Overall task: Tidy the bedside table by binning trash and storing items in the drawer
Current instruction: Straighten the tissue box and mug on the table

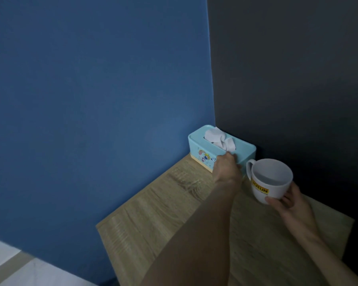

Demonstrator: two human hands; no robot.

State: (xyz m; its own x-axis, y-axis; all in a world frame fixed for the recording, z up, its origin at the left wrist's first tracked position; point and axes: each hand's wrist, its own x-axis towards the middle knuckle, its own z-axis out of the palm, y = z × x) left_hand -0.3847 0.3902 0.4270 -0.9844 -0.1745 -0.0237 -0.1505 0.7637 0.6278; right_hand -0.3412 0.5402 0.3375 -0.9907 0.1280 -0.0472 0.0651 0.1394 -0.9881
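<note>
A light-blue tissue box [201, 143] with a cartoon print and white tissue sticking out of its top stands in the far corner of the wooden bedside table [153, 219]. My left hand [225, 167] reaches across and grips the box's near side. My right hand [287, 205] holds a white mug [270, 179] with a yellow label from below, tilted toward me; it looks empty. The mug hovers just to the right of the tissue box.
A blue wall [91, 100] runs along the table's left side and a dark grey wall [298, 69] stands behind it. A pale floor strip [8, 265] shows at the lower left.
</note>
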